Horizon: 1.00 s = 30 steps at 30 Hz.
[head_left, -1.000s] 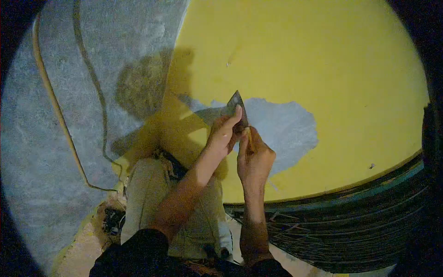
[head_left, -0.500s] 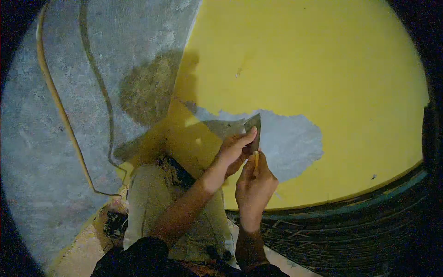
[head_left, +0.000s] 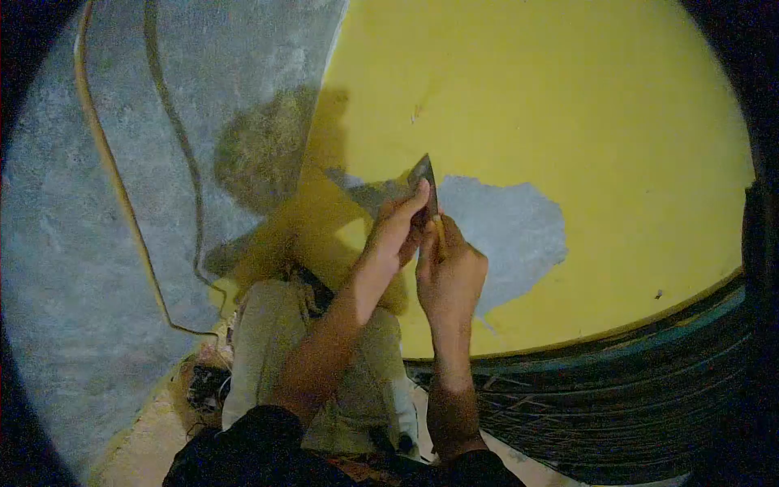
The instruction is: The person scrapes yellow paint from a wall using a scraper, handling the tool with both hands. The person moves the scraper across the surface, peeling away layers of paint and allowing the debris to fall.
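A dark, pointed blade (head_left: pixel 426 170) stands tip up over the yellow surface, near the upper left edge of a bare grey patch (head_left: pixel 511 231). My left hand (head_left: pixel 399 229) grips the blade from the left, its thumb lying along the flat side. From below right, my right hand (head_left: pixel 452 272) is closed around the tool's yellow handle (head_left: pixel 440 231). The two hands are close together, and the left fingers behind the blade are partly hidden.
Yellow surface (head_left: pixel 617 162) spreads to the right, with a small dark speck near its lower edge. Dark ribbed material (head_left: pixel 600 406) curves along the lower right. A long cable (head_left: pixel 122 191) crosses the grey surface (head_left: pixel 49 243) at left. My bent legs (head_left: pixel 272 341) are below.
Both hands have moved up and slightly left with the tool. The blade now tilts a little left, and its tip is above the grey patch's top edge.
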### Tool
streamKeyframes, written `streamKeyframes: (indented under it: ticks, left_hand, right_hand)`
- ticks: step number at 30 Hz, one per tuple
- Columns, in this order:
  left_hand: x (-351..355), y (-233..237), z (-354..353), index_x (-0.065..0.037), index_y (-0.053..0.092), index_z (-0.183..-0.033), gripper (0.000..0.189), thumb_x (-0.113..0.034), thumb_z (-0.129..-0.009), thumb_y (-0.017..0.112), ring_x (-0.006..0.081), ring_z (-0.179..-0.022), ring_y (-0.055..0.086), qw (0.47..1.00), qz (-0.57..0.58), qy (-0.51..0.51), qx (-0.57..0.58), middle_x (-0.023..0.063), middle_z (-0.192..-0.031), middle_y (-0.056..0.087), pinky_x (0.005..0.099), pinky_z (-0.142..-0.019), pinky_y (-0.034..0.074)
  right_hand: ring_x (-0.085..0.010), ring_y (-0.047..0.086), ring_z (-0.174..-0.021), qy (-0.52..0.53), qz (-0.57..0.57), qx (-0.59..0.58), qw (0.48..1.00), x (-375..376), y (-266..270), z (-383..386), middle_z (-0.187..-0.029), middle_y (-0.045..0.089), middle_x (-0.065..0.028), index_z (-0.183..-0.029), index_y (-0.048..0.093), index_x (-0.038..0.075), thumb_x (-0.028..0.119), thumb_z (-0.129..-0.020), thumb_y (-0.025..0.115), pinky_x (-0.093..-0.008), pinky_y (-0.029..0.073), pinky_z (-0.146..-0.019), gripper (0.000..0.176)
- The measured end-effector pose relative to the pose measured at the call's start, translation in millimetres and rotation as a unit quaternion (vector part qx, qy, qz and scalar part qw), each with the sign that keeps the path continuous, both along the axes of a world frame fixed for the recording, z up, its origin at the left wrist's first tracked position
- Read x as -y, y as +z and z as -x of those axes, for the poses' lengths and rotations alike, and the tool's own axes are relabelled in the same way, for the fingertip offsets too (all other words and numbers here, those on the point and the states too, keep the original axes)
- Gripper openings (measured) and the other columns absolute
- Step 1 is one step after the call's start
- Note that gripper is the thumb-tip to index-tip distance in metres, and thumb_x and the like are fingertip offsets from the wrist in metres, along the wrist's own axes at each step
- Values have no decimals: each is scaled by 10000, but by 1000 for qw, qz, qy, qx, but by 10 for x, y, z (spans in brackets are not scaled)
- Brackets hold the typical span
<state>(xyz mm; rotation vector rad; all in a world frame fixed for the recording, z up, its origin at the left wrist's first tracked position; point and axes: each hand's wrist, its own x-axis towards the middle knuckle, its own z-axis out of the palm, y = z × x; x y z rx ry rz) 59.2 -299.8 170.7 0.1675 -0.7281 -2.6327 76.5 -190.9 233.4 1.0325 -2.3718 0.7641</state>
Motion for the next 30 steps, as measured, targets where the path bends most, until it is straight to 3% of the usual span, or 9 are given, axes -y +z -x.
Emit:
streamKeyframes:
  ticks: [5,6,8,14,19,21,24,27,30]
  left_hand:
    - [-208,131,-226,-62,660,-872,361,-418,-927,635,109,-716,597,997,14,-8,71,19,-804,651,257,-627,495]
    - [-229,61,-237,-56,659,-901,373,-424,-938,614,113,-732,602,994,84,4,66,25,-830,659,256,-658,503]
    - [-272,-106,-193,-35,638,-995,421,-443,-975,538,131,-792,628,979,192,34,53,43,-898,672,264,-728,519]
    - [-386,-9,-377,-36,644,-1004,363,-382,-987,537,164,-831,661,966,222,134,2,65,-942,694,321,-783,535]
    - [-324,-254,-170,-17,607,-981,321,-335,-950,622,162,-821,652,985,162,44,32,64,-872,650,287,-728,526]
    - [-322,-286,-95,-25,615,-946,303,-327,-939,640,170,-801,653,992,121,30,22,59,-852,647,289,-717,527]
    - [-310,-285,-36,-52,627,-885,268,-316,-917,669,182,-772,651,998,37,-54,6,51,-826,642,299,-700,529]
    - [-323,-321,45,-66,635,-870,249,-308,-915,671,191,-771,656,995,-22,-93,-11,51,-826,639,301,-684,526]
    - [-354,-311,125,-56,637,-865,217,-264,-919,663,202,-758,654,997,-27,-75,-12,52,-806,639,306,-705,520]
  right_hand:
    - [-373,635,-650,-11,75,27,997,-190,-169,-241,-749,629,-234,-1130,616,-28,170,-966,538,-411,491,-574,269]
    - [-367,627,-676,-10,103,31,994,-242,-212,-260,-785,630,-239,-1159,603,-33,170,-977,522,-414,488,-598,284]
    - [-362,605,-706,-11,79,18,997,-334,-260,-291,-843,623,-239,-1197,581,-31,166,-984,511,-415,481,-619,298]
    - [-401,594,-775,-60,39,49,996,-441,-483,-334,-978,525,-232,-1236,525,-2,197,-973,530,-441,508,-675,330]
    - [-375,618,-743,-50,80,4,996,-412,-490,-294,-940,559,-238,-1153,533,7,201,-975,530,-431,511,-631,264]
    - [-268,598,-604,-93,60,176,978,-406,-349,-324,-800,639,-215,-1140,567,-34,206,-962,583,-354,481,-538,299]
    - [-284,617,-520,-29,80,28,996,-417,-424,-207,-699,648,-207,-1149,586,-48,187,-960,577,-365,491,-514,302]
    - [-309,649,-566,-23,83,-34,996,-395,-395,-142,-736,653,-226,-1175,597,-55,156,-955,568,-379,499,-530,306]
    - [-334,663,-605,-71,25,-9,997,-430,-281,-187,-756,652,-245,-1200,593,-52,126,-945,567,-389,498,-532,312]
